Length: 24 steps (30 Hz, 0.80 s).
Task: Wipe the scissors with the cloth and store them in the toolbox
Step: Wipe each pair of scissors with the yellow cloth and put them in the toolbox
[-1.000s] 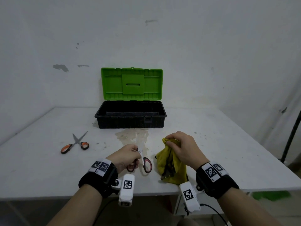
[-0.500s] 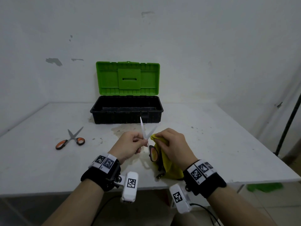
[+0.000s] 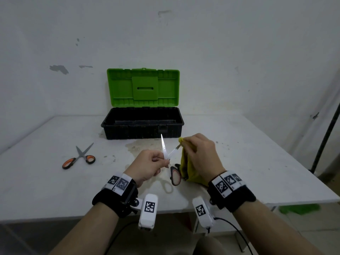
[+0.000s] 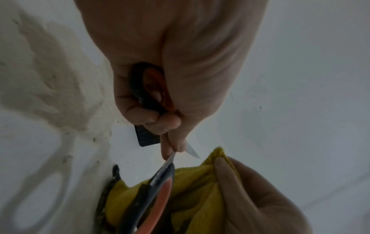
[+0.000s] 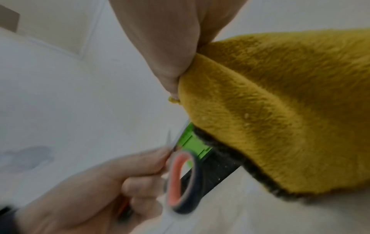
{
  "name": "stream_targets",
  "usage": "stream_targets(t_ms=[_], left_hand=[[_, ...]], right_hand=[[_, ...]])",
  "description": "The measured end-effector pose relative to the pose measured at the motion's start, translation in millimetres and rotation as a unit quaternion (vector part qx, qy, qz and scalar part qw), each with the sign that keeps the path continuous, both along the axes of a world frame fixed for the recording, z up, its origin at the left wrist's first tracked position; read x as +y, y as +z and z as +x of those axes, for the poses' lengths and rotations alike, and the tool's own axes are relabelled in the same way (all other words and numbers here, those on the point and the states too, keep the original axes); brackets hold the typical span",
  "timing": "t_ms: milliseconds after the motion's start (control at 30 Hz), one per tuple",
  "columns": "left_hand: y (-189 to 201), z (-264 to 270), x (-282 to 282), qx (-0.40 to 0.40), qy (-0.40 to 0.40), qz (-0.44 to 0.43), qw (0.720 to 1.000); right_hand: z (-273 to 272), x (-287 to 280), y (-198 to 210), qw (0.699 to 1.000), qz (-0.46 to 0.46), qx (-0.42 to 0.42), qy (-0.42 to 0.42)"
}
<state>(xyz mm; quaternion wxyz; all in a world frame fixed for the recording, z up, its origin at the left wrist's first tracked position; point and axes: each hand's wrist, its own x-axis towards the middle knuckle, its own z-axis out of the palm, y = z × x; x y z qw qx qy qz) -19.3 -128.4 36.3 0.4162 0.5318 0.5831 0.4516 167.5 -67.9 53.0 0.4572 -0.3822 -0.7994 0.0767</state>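
Moved: our right hand slid the cloth up to the blade tip.
Grip: our left hand pinches the open scissors at the pivot; right fingers pinch cloth.
Handling: stiff, light, sharp; we'd hold the handles.

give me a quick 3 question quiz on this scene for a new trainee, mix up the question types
1. True or false: the toolbox lid is shut.
2. Which hand grips the yellow cloth? A) left hand B) right hand C) neither
3. Fill in: the second scissors lie on the table to the ____ of the toolbox.

Key
1. False. The green lid stands open.
2. B. The right hand pinches the cloth against one blade of the held scissors, which the left hand grips with the blades spread.
3. Left, and nearer the person.
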Motion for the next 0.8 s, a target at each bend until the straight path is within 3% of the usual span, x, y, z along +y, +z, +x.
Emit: stream_targets(t_ms=[133,367,467,600,700,800], left_hand=[[2,3,1,0.015,-0.007,0.018,1.000],[-1,-4,3,0.087,0.009,0.041,0.995],[-1,-5,6,0.106,0.027,0.049,0.993],[-4,0,7,0.137,0.016,0.054,0.989],[-6,0,5,0.175,0.015,0.054,0.983],[-8,-4,3,0.162,0.018,0.039,0.986]], right_hand=[[-11,-18,-19,0.991,-0.041,-0.111,0.059],[4,9,-4,0.994,-0.067,-0.044,-0.071],[0,-3,0,0.997,-0.051,-0.041,-0.045],[-17,-22,-11,0.991,-0.066,-0.114,0.018],[-12,-6,-13,0.991,-0.074,-0.109,-0.019],[-1,13,-7,0.990,-0.079,-0.089,-0.081]])
